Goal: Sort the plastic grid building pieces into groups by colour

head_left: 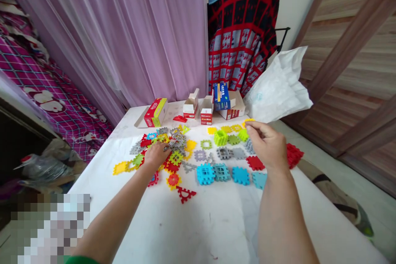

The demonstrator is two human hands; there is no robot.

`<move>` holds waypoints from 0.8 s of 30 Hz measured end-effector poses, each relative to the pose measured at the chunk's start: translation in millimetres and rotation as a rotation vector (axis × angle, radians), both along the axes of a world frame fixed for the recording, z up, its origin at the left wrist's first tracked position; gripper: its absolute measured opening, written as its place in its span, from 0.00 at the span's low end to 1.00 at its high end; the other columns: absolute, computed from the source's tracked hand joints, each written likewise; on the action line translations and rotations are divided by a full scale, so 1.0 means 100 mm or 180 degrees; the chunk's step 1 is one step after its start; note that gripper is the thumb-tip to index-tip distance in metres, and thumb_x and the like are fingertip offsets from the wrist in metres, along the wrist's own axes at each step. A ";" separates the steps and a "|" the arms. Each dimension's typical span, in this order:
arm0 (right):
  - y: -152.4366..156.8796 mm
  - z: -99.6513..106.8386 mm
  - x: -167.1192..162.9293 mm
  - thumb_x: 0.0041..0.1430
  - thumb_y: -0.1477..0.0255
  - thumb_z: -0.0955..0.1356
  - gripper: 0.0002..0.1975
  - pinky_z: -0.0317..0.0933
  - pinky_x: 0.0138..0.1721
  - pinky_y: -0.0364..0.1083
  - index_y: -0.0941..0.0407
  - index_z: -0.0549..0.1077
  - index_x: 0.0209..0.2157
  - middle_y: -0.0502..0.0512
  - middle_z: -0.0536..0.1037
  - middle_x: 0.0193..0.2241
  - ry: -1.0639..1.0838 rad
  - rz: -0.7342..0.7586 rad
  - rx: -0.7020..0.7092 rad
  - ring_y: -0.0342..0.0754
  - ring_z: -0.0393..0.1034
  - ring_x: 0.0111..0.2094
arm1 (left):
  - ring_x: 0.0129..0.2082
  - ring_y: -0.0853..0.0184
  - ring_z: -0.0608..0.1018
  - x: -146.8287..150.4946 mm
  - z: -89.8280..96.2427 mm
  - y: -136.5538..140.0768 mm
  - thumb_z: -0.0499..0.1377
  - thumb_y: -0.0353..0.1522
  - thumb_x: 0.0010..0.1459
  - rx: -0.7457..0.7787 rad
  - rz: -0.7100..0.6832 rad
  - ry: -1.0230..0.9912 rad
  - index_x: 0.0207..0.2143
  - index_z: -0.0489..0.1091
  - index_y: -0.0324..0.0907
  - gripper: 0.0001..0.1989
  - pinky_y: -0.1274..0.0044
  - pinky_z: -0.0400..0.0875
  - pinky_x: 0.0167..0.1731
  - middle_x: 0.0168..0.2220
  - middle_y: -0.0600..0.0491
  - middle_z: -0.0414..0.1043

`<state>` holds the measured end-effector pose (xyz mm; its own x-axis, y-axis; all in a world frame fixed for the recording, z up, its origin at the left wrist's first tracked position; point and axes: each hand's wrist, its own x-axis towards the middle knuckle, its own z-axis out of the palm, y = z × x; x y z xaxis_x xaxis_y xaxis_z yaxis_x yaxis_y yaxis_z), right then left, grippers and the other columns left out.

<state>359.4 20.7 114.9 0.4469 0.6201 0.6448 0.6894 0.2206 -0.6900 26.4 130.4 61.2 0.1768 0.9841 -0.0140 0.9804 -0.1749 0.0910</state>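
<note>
My left hand (157, 154) rests on a mixed pile of toothed plastic building pieces, its fingers stretched over red, yellow and grey ones; the fingertips are partly lost among them. A bunch of grey pieces (177, 142) lies just beyond those fingers. My right hand (268, 143) is closed in a pinch on a yellow building piece (248, 122), above the right end of the sorted rows. Below and beside it are a red square piece (255, 163) and a red stack (294, 155). Blue pieces (205, 174), grey pieces (225, 153) and green pieces (220, 137) lie in rows by colour.
Along the table's (198, 227) far edge stand a red-and-yellow box (156, 112), small open cartons (206, 111) and a blue box (221, 96). A white plastic bag (280, 86) sits at the far right. A red triangle piece (185, 194) lies nearest me.
</note>
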 end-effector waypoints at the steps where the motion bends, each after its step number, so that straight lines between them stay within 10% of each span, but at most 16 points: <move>1: 0.01 0.00 -0.02 0.58 0.64 0.66 0.13 0.69 0.38 0.48 0.54 0.80 0.37 0.56 0.82 0.35 -0.0057 0.0065 -0.0025 0.50 0.76 0.33 | 0.48 0.56 0.76 0.00 -0.01 0.00 0.53 0.40 0.61 0.0019 -0.0003 -0.0006 0.47 0.75 0.47 0.17 0.70 0.69 0.45 0.48 0.45 0.74; 9: 0.05 0.01 -0.16 0.59 0.66 0.64 0.12 0.70 0.40 0.49 0.52 0.80 0.37 0.55 0.82 0.36 -0.0580 0.0414 -0.0163 0.51 0.76 0.34 | 0.46 0.61 0.76 -0.05 -0.04 -0.09 0.51 0.37 0.63 0.0354 -0.0014 -0.0248 0.44 0.76 0.46 0.15 0.73 0.68 0.45 0.46 0.48 0.74; 14: 0.11 -0.02 -0.24 0.59 0.66 0.64 0.12 0.70 0.41 0.49 0.52 0.79 0.37 0.55 0.82 0.36 -0.0692 0.0572 -0.0197 0.50 0.76 0.35 | 0.38 0.64 0.76 -0.06 -0.09 -0.19 0.54 0.36 0.61 0.0766 0.0389 -0.1835 0.40 0.74 0.43 0.12 0.73 0.68 0.41 0.40 0.49 0.76; 24: 0.17 -0.09 -0.68 0.59 0.69 0.65 0.13 0.69 0.42 0.50 0.51 0.79 0.43 0.55 0.82 0.40 -0.0972 0.1262 -0.1011 0.51 0.77 0.38 | 0.20 0.75 0.70 0.34 0.12 -0.58 0.67 0.50 0.41 -0.0722 0.0566 -0.4774 0.33 0.69 0.41 0.25 0.83 0.58 0.18 0.22 0.60 0.68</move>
